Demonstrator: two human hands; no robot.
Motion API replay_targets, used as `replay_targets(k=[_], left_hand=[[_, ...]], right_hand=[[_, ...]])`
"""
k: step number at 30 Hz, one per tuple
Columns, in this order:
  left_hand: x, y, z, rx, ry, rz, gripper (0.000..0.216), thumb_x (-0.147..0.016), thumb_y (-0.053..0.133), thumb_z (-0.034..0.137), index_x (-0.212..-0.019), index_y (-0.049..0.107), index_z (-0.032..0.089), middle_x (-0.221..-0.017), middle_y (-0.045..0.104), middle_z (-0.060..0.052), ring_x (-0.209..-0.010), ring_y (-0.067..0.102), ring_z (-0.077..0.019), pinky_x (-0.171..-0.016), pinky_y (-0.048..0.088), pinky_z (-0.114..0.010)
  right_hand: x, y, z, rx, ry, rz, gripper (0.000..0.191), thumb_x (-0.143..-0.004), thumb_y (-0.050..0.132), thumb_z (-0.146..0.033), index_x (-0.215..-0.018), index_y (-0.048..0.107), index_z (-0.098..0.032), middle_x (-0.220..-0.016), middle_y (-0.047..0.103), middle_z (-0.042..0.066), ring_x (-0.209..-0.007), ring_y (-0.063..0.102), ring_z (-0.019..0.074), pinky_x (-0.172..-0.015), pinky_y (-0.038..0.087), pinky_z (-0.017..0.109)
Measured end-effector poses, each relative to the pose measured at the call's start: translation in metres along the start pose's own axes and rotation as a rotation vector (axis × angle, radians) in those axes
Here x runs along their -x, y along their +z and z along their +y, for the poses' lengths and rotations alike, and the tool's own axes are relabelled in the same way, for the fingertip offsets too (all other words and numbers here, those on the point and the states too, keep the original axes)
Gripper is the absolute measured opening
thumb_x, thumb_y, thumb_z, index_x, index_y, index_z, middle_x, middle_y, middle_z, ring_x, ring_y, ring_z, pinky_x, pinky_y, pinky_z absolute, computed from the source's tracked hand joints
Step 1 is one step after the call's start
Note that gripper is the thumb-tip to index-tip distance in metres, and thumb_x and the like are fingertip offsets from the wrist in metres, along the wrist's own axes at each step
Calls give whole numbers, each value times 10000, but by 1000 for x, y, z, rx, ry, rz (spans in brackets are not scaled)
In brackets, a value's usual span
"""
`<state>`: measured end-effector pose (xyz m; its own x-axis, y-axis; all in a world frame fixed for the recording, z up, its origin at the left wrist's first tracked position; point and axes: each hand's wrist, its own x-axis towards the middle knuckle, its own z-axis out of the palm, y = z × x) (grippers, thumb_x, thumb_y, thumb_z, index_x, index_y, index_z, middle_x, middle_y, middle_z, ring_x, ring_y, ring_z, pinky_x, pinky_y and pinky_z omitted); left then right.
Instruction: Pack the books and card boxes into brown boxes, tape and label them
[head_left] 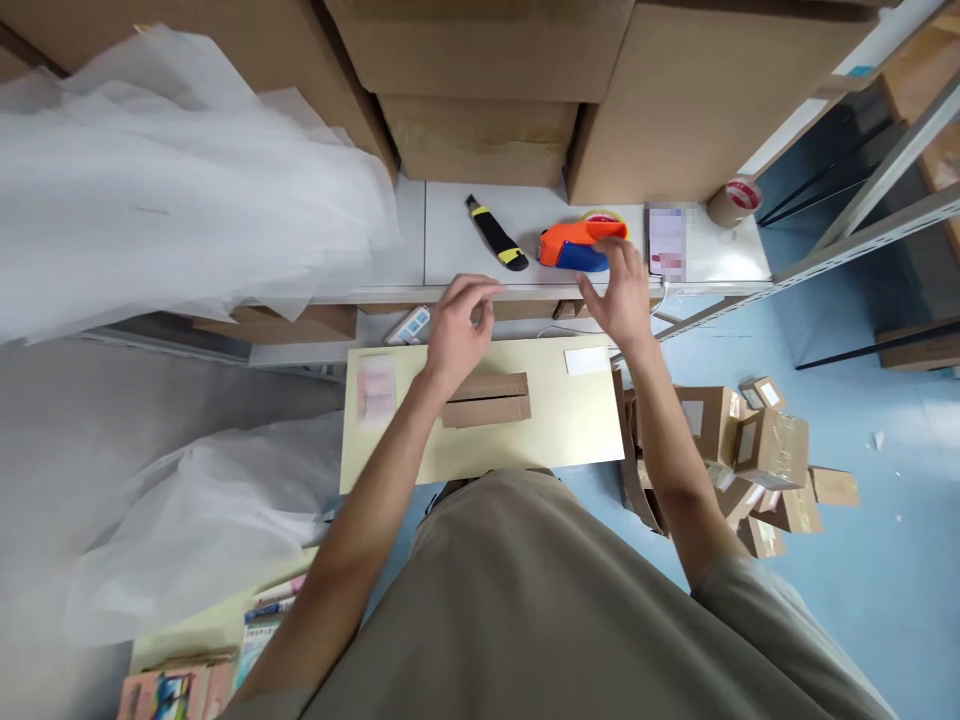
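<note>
Right grip (625, 298) by dispenser (568, 244), left grip (457, 335) curled

A carton (491, 412) is lying on the table (574, 430), with a card (586, 361) resting behind it, to the right. Beyond the table a shelf (446, 230) is running across; on it, from left to right, 4 things are lying: a knife (496, 237), a tape dispenser (566, 245), a phone (667, 243) and a roll of tape (731, 207). Boxes (480, 140) are standing behind them. Wrapping sheets (172, 190) are covering the shelf's left part. Right of the table, parcels (780, 450) are lying piled on the floor (892, 580). Nearer, at left, books (184, 690) are lying.
</note>
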<state>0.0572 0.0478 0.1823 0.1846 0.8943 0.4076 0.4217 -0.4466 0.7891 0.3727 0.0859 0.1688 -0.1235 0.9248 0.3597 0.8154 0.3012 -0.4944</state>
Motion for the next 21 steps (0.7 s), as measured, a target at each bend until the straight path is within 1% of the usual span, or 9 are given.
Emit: replay_targets(k=[2, 4, 7, 9, 12, 15, 18, 19, 21], left_hand=[[-27, 12, 14, 42, 30, 30, 287, -1101, 557, 184, -1286, 767, 250, -1350, 698, -58, -1255, 719, -226, -1113, 641, -415], [-44, 23, 22, 73, 50, 52, 290, -1122, 540, 209, -1317, 750, 256, -1373, 681, -54, -1255, 724, -217, -1080, 656, -403], [-50, 32, 30, 95, 64, 53, 282, -1125, 545, 219, -1324, 742, 254, -1383, 676, -56, -1241, 736, -213, -1074, 658, -396], [-43, 31, 33, 97, 61, 30, 293, -1106, 547, 189, -1310, 750, 244, -1370, 690, -61, -1191, 750, -206, -1073, 656, -393], [-21, 27, 33, 104, 26, -3, 334, -1063, 534, 134, -1282, 766, 232, -1337, 721, -64, -1081, 771, -190, -1036, 661, -380], [13, 26, 29, 143, -72, -29, 340, -1052, 529, 140, -1281, 762, 231, -1288, 754, -71, -1015, 788, -187, -999, 665, -371], [54, 31, 27, 227, -204, -73, 245, -1084, 577, 249, -1268, 738, 239, -1241, 786, -76, -1007, 801, -198, -991, 671, -376], [67, 32, 28, 264, -249, -78, 209, -1089, 610, 305, -1251, 726, 242, -1233, 793, -80, -1016, 803, -205, -991, 674, -380], [92, 34, 31, 344, -327, -61, 216, -1086, 669, 411, -1218, 703, 244, -1203, 803, -89, -1044, 803, -222, -996, 678, -389]], right_hand=[[-33, 1, 18, 83, -26, -16, 615, -1163, 491, -592, -1573, 542, -136, -1640, 545, 242, -1586, 488, 472, -1297, 360, 822], [-54, 10, 32, 107, -53, -57, 597, -1155, 536, -556, -1514, 561, -79, -1577, 597, 275, -1538, 540, 469, -1301, 345, 822], [-67, 21, 43, 82, -76, -81, 552, -1129, 619, -526, -1458, 588, -85, -1470, 684, 274, -1456, 616, 449, -1311, 370, 784], [-61, 21, 40, 57, -62, -69, 543, -1125, 627, -546, -1452, 588, -114, -1418, 719, 258, -1406, 654, 440, -1289, 430, 751], [-31, 13, 22, 2, 1, -51, 554, -1129, 584, -627, -1459, 574, -181, -1417, 727, 231, -1337, 696, 442, -1186, 555, 700], [16, 5, -13, -138, 89, -69, 568, -1106, 573, -723, -1452, 578, -272, -1441, 721, 190, -1247, 739, 440, -1061, 635, 640], [66, 5, -57, -334, 194, -132, 621, -1055, 643, -765, -1452, 588, -291, -1316, 757, 148, -1172, 759, 423, -1008, 656, 596], [79, 7, -71, -383, 231, -152, 616, -1042, 658, -774, -1420, 603, -291, -1257, 770, 135, -1133, 762, 408, -997, 659, 578], [102, 14, -96, -458, 282, -176, 595, -1027, 668, -788, -1342, 621, -285, -1163, 778, 118, -1072, 759, 377, -978, 659, 540]])
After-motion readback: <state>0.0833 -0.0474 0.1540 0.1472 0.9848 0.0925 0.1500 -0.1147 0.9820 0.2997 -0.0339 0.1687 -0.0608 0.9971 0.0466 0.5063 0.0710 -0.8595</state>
